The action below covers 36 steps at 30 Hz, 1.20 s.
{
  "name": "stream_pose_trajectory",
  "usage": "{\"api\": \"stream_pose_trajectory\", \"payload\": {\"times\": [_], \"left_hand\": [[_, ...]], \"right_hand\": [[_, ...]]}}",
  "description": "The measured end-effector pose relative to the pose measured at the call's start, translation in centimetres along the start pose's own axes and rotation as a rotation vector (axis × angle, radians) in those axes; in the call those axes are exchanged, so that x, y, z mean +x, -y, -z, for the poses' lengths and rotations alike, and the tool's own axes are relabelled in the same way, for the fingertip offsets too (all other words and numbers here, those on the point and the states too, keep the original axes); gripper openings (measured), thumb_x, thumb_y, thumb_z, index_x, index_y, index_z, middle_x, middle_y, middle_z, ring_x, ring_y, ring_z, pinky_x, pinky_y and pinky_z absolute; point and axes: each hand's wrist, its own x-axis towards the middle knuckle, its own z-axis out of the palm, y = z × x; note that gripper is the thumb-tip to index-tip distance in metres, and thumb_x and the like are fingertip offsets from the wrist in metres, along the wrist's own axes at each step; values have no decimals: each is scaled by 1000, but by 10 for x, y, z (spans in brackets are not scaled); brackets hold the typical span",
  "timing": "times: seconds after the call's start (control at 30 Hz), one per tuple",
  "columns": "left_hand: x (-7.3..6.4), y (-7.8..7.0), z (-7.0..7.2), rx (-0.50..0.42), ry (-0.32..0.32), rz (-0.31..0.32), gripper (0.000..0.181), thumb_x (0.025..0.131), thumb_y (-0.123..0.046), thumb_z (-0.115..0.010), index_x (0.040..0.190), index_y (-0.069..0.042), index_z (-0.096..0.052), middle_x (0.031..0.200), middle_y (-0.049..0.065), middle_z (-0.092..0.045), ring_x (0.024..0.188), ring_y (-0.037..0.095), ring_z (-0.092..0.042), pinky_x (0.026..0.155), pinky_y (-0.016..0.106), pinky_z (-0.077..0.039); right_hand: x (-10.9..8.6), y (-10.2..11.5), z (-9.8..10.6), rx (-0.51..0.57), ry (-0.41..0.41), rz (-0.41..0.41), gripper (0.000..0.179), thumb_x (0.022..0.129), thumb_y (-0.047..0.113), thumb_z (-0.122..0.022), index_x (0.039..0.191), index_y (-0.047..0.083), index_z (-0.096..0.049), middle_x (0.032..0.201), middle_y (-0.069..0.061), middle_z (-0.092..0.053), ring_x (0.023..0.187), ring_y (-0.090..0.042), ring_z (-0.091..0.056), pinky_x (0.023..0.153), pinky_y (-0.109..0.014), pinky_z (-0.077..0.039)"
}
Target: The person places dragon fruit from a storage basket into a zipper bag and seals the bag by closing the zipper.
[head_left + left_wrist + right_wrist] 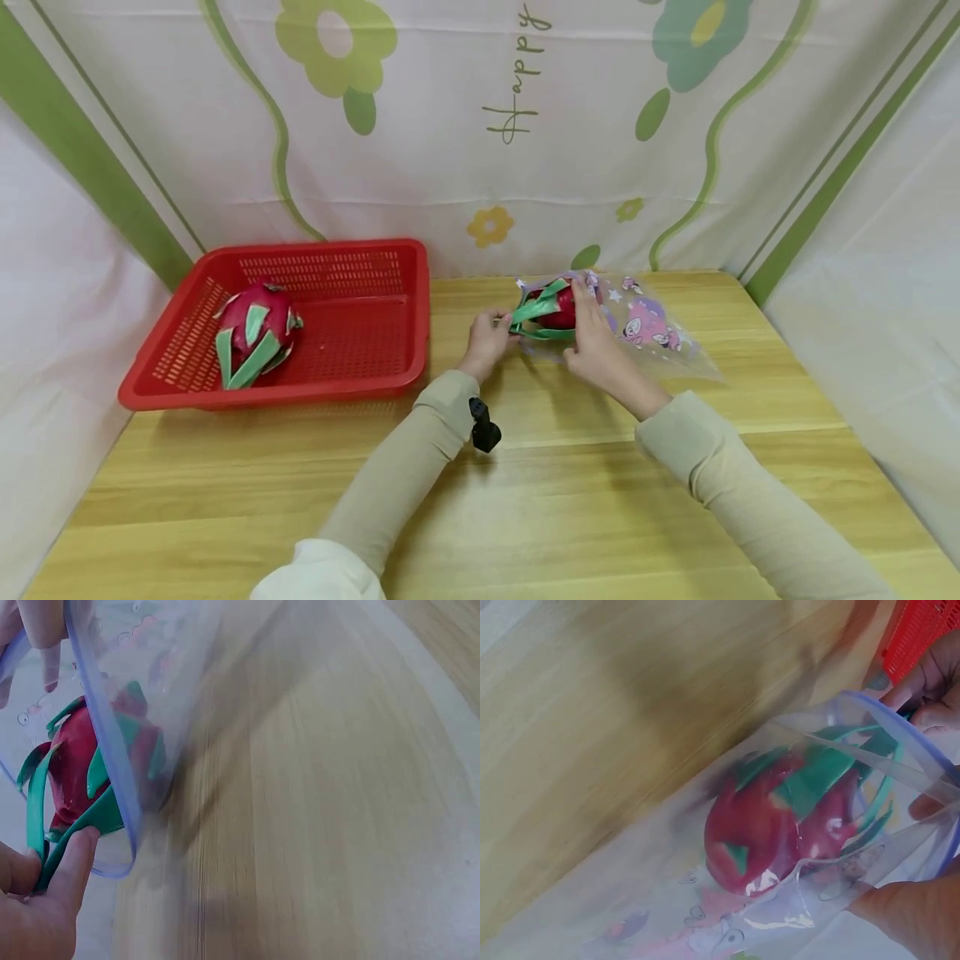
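Observation:
A red dragon fruit [558,309] with long green leaves lies partly inside a clear zip-edged plastic bag [649,327] printed with pink figures. My left hand [487,340] pinches the leaf ends between thumb and fingers at the bag's mouth. In the left wrist view, those green leaves [37,806] stick out past the bluish bag edge, and the fruit's body is within the bag. My right hand [602,354] holds the bag at its mouth, beside the fruit. From the right wrist view, the rounded end of the fruit [750,832] shows through the plastic.
To the left stands a red plastic basket [386,385] with another dragon fruit [257,327] inside. The wooden table [525,517] meets a flower-printed cloth [450,167] at the back. A black device [484,429] sits at my left wrist.

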Motion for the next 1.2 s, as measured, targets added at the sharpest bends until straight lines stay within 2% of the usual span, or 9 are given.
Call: {"api": "stream_pose_trajectory", "payload": {"times": [0.17, 0.3, 0.43, 0.53, 0.6, 0.77, 0.93, 1.2], "left_hand": [[7, 1, -6, -34, 48, 20, 34, 102, -6, -38, 131, 6, -50, 130, 26, -53, 113, 33, -62, 96, 34, -52], [8, 0, -9, -37, 54, 7, 34, 102, -9, -39, 132, 5, -47, 131, 25, -53, 114, 32, -61, 96, 32, -52], [10, 0, -9, 56, 7, -89, 27, 101, -11, -43, 123, 5, -48, 122, 26, -58, 107, 34, -65, 90, 32, -55], [10, 0, -8, 140, -75, -156, 21, 99, -9, -49, 112, 5, -55, 111, 25, -62, 97, 34, -68, 81, 32, -58], [11, -1, -7, 175, -127, -171, 18, 97, -10, -53, 108, 3, -60, 106, 22, -65, 93, 32, -69, 77, 31, -58], [14, -2, -4, 207, -204, -141, 20, 92, -11, -62, 106, 1, -68, 104, 19, -70, 94, 28, -70, 78, 30, -57], [15, -1, 0, 190, -257, -90, 22, 90, -9, -63, 109, 3, -68, 109, 18, -70, 99, 27, -69, 82, 31, -57], [16, -1, 3, 200, -263, -85, 21, 89, -5, -64, 108, 3, -70, 106, 17, -72, 100, 27, -68, 84, 33, -56]], "right_hand": [[1, 0, 0, 2, -21, 25, 97, 75, -6, -54, 151, -2, 7, 159, -24, 4, 146, -44, -4, 119, -56, -10], [1, 0, 0, 6, -27, 29, 97, 75, -6, -54, 151, -4, 6, 159, -24, 4, 147, -44, -3, 119, -56, -10], [1, 0, 1, 13, -21, 30, 96, 75, -7, -54, 151, -4, 6, 159, -25, 4, 147, -44, -3, 119, -56, -9], [1, 0, 1, 15, -6, 22, 96, 76, -6, -53, 151, -2, 6, 159, -24, 4, 147, -42, -2, 119, -55, -9], [1, 1, 2, 15, 2, 16, 97, 76, -5, -54, 151, -1, 7, 160, -23, 4, 147, -42, -2, 120, -55, -9], [2, 0, 1, 4, 7, 12, 98, 77, -4, -54, 152, 1, 9, 160, -20, 6, 148, -41, 0, 120, -54, -8], [2, 1, 0, -7, 20, 22, 99, 77, -4, -55, 152, 1, 9, 160, -21, 7, 148, -41, 0, 120, -54, -8], [3, 0, -2, -19, 24, 26, 99, 77, -4, -55, 152, 2, 10, 160, -20, 8, 148, -40, 0, 120, -54, -8]]}}
